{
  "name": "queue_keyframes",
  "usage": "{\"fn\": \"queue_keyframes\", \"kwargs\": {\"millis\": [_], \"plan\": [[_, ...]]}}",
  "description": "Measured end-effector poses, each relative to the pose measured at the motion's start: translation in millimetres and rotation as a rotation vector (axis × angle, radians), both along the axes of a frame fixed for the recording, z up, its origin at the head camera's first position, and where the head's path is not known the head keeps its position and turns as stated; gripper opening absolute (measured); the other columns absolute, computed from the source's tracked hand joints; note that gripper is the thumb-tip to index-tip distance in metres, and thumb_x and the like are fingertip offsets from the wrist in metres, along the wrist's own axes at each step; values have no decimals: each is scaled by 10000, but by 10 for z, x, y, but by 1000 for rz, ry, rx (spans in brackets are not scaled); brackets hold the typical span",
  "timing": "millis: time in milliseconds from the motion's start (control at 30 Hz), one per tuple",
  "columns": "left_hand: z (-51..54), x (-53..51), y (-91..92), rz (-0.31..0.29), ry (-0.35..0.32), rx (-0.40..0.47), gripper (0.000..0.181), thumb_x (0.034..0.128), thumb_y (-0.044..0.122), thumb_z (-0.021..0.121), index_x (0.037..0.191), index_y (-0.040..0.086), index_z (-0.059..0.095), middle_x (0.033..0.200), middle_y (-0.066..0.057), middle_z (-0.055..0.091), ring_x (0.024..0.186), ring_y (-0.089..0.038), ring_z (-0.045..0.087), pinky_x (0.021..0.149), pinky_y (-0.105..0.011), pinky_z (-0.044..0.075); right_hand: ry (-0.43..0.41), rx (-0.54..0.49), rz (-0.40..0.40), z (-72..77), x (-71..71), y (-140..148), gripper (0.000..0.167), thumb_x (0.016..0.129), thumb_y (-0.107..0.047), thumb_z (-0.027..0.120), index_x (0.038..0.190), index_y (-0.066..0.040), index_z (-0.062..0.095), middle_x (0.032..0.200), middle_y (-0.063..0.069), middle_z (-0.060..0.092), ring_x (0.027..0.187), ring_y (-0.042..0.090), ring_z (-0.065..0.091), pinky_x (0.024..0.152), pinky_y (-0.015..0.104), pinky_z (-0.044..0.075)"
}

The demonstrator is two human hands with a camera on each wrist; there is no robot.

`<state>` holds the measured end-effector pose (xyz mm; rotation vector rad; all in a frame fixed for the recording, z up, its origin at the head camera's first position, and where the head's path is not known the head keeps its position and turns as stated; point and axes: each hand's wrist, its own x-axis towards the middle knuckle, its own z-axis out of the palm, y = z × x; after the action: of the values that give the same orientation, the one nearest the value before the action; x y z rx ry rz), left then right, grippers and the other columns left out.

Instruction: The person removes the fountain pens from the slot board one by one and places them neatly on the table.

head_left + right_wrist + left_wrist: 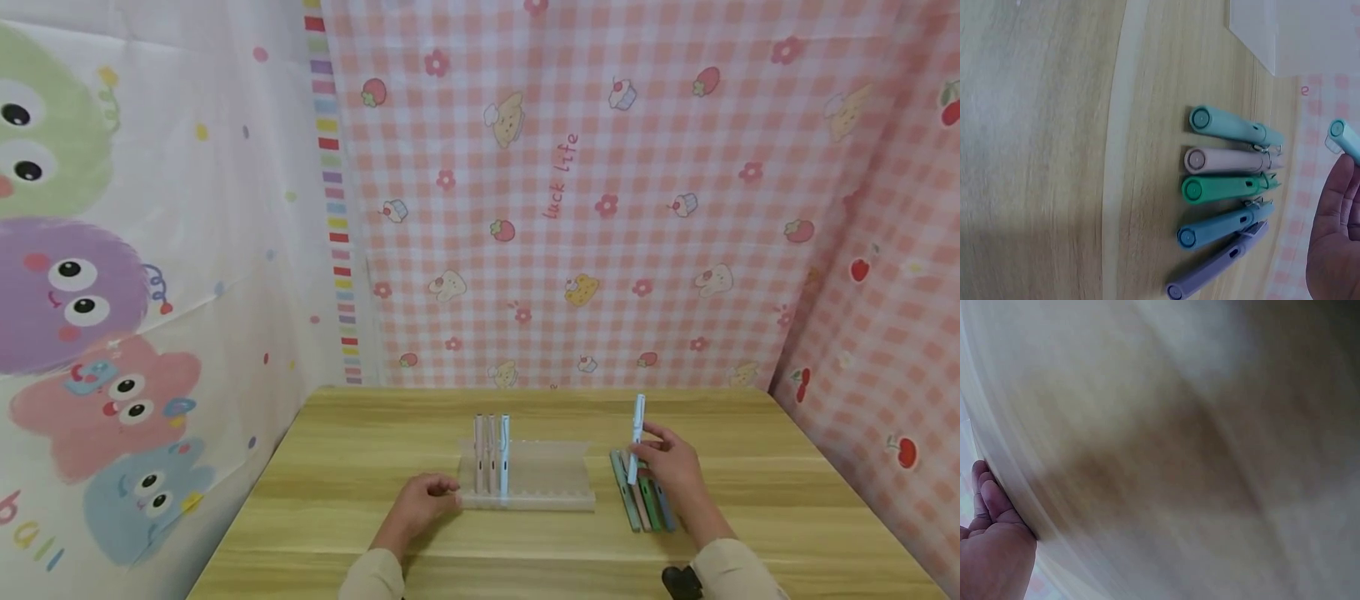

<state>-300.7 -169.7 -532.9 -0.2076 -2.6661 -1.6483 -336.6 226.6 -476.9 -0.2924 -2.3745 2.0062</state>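
Observation:
A clear pen stand (536, 502) sits on the table. Upright at its left end are two dusky pink pens (485, 458) and a light blue pen (505, 454). My left hand (422, 507) holds the stand's left end between thumb and fingers; in the left wrist view, only part of this hand (997, 544) shows. My right hand (675, 471) pinches another light blue pen (636, 437), roughly upright above the table. Below it several capped pens lie side by side: pale teal (1232, 127), pink (1229, 160), green (1222, 189), blue (1219, 226) and purple (1213, 265).
The wooden table (315, 467) reaches back to a pink checked curtain (577, 250). A white curtain (247, 250) with cartoon figures hangs on the left, and another checked curtain (885, 333) on the right. Something black (681, 582) is at the right wrist.

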Motion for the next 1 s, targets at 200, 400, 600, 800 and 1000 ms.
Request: {"fn": "queue_keyframes", "kwargs": {"millis": [200,400,600,800,1000], "plan": [[0,2,-9,-2,11,2,183,823,65,780,973,-23,722,900,-42,633,839,-147,558,757,-331,471,-29,4,17,27,8,29,554,958,-72,647,1460,-5,424,1072,126,627,809,133,634,720,317,560],[1,5,-5,5,11,-6,180,824,78,782,970,-11,725,906,-47,625,851,-152,549,768,-335,465,-45,9,5,10,-3,80,568,952,-63,652,1466,-4,418,1130,174,602,857,146,630,807,396,562],[-13,-1,-6,8,0,-10,184,826,85,783,975,-5,725,921,-53,620,862,-164,548,777,-351,463,-45,46,13,-28,3,164,566,965,-79,632,1474,5,399,1172,225,601,874,171,645,792,391,568],[-27,-16,-5,3,-1,-9,186,825,85,785,977,-5,725,925,-51,630,860,-161,553,778,-353,465,-35,29,33,-33,33,319,569,970,-76,615,1476,29,378,1144,194,612,895,201,651,751,350,567],[-19,-25,-4,4,-5,-6,186,825,80,786,977,-7,724,938,-59,624,869,-166,552,781,-351,466,-8,23,88,-21,43,541,594,971,-61,605,1476,86,330,1077,155,666,929,211,672,799,389,566]]}}
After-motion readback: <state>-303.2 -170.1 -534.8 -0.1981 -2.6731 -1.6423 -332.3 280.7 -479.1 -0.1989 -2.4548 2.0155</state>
